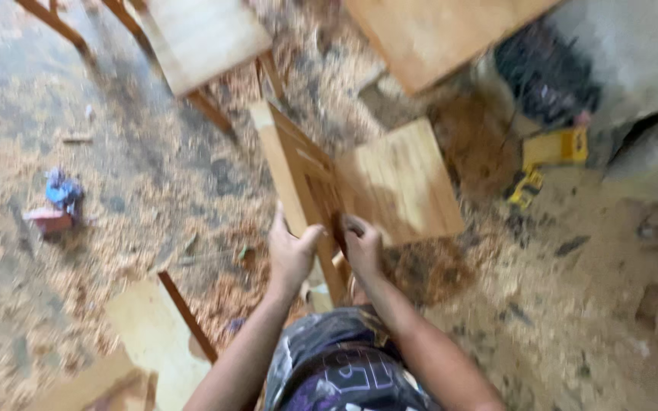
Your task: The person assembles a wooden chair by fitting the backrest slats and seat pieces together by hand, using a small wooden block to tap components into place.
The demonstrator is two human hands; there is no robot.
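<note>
We're curling our left hand (291, 255) fingers around the near edge of the wooden frame piece (298, 183), thumb out; our right hand (361, 245) is pinching the same piece just beside it, fingers closed. The frame is lying tilted against a square plywood panel (401, 183) over the sawdust-covered floor (154, 198). A yellow power tool (546, 160) is sitting well apart, right.

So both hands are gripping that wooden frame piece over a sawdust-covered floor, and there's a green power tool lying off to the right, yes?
Not quite: the power tool on the right is yellow, not green, as the head view shows. The rest holds: the left hand and right hand both grip the wooden frame piece over the sawdust-covered floor.
</note>
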